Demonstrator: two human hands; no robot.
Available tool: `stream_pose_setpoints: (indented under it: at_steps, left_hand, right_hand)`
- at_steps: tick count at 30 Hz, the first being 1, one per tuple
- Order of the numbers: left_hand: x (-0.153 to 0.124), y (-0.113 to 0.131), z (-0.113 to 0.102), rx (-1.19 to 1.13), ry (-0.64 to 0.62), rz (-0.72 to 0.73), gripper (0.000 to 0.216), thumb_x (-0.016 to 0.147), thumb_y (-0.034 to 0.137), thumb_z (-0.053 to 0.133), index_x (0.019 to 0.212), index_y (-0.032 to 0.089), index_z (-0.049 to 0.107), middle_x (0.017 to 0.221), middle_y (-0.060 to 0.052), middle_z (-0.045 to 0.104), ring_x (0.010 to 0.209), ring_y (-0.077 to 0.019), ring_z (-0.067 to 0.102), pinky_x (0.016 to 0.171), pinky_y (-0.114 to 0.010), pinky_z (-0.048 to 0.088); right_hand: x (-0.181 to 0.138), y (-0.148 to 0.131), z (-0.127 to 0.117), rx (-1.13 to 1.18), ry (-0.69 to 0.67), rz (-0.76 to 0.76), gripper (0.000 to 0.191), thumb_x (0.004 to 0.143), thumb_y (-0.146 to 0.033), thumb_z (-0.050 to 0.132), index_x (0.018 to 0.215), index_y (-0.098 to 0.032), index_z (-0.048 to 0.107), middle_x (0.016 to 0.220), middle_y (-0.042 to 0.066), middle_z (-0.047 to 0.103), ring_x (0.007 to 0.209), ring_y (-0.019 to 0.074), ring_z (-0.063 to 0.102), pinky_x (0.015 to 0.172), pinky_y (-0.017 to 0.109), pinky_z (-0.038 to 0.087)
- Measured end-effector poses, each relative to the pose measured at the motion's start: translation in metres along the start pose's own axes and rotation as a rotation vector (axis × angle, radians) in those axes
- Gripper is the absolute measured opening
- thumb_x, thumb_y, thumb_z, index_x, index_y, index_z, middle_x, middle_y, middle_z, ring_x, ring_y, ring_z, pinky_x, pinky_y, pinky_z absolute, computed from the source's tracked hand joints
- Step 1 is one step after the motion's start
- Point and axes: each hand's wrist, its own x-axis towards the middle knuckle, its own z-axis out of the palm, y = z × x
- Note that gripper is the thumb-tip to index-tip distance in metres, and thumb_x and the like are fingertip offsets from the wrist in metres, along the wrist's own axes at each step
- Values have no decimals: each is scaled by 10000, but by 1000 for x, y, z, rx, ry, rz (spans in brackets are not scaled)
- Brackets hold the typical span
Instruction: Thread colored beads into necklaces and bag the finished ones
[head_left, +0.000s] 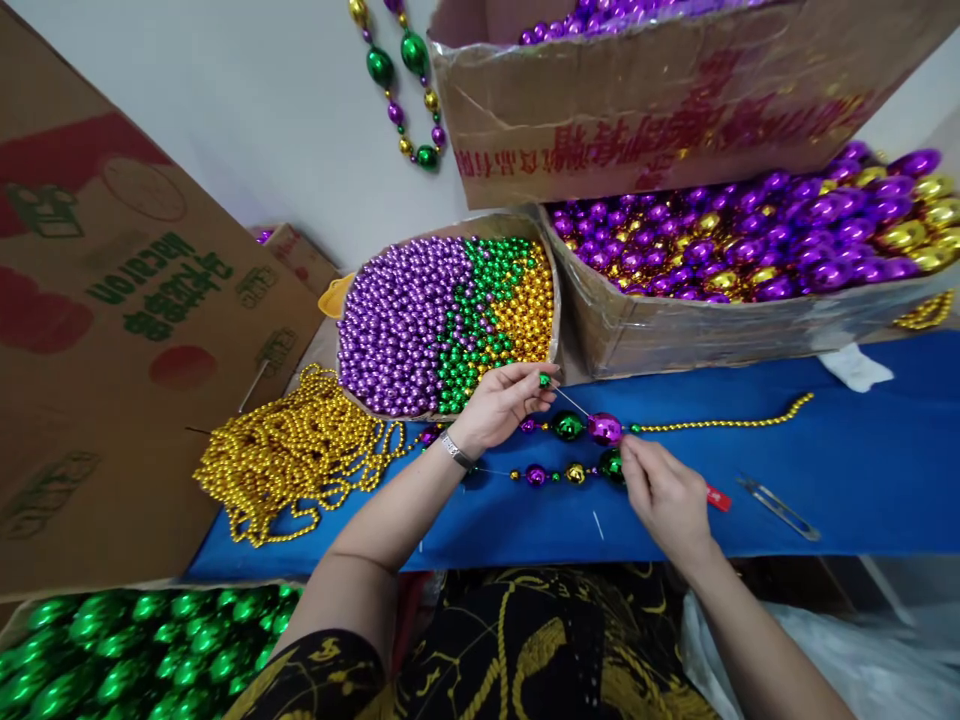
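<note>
My left hand [510, 402] is closed in a pinch on a small green bead [544, 380]. A thin string [571, 400] runs taut from there to a large purple bead [604, 429]. My right hand [669, 500] is pinched closed just beside that purple bead and a large green bead [611, 466]; what lies between its fingertips is hidden. Another large green bead [568, 426] sits by the string. Below it lies a threaded row with a gold bead [575, 474] and a smaller purple bead [535, 475]. A gold bead strand [724, 423] stretches right.
Behind my hands stands a box of purple, green and gold beads [405, 320], with a larger bead box [675, 325] to its right. Gold strands [285, 460] are heaped at left. Thread snips [780, 508] and a red object [718, 498] lie on the blue table [862, 450].
</note>
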Motion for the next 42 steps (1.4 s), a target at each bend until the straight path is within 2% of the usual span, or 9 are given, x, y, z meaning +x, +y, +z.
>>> stream_pose_setpoints:
  at_steps: [6,10,16,20,24,27,33,38,42]
  left_hand:
    - [4,6,15,266,5,81,286,772,353,776,992,172,748,835,-37,714,675,-82,628,640,-203,511]
    - [19,28,44,580,-207,261,412,782,326,761,1168,205,684,1004,-65,709,824,-118,638,704,-218,518]
    - [130,49,124,1240,-387,648,337,912,339,556,1165,138,654,1023,-111,698,905,-181,632,820,-321,503]
    - [219,30,173,1797,-423,413,359,888,348,564,1135,107,663,986,-154,699,913,-255,640,836,-406,492]
    - [248,21,189,1775,-457,282,295,792,295,661,1017,105,685,971,-146,686,935,-264,634,844,-400,488]
    - [221,36,173,1313,-365,290,302,821,295,647,1059,110,628,958,-118,676,866,-195,640,823,-350,499]
    - [99,60,100,313,-278,54,330,815,337,683,1072,168,563,1033,-77,687,787,-124,675,747,-278,541]
    - [29,32,43,46,-79,18,339,735,287,769,1018,179,618,1045,-65,695,900,-178,700,804,-312,561]
    - [3,13,15,54,-48,15,453,702,261,802,1125,199,652,1048,-58,694,832,-140,687,726,-253,559]
  right_hand:
    - [-4,7,-2,-16,45,16,131,937,-150,542,1028,-148,637,808,61,715,682,155,677,665,253,524]
    - [-4,12,-9,132,24,215,127,968,-186,493,964,-186,620,765,16,690,642,124,648,624,221,500]
    - [-13,24,-18,223,34,412,163,982,-252,474,924,-197,617,659,-30,611,512,88,534,519,203,411]
    - [-17,30,-20,219,53,459,183,987,-264,456,922,-196,613,656,-31,602,508,87,525,516,202,403]
    - [-17,32,-22,206,37,491,194,994,-281,436,953,-193,604,672,-19,621,548,100,572,542,202,434]
    - [-18,35,-27,201,18,504,203,1001,-290,420,983,-190,595,674,-12,643,555,110,607,553,204,460]
    - [-15,34,-29,71,61,324,174,985,-262,461,996,-188,618,761,27,713,607,138,670,617,230,520]
    - [-9,19,-19,8,77,71,139,941,-181,534,1028,-192,641,830,47,735,697,159,701,690,251,542]
    - [-9,10,-15,-16,41,52,159,945,-182,523,1041,-193,649,816,42,727,681,154,690,685,256,537]
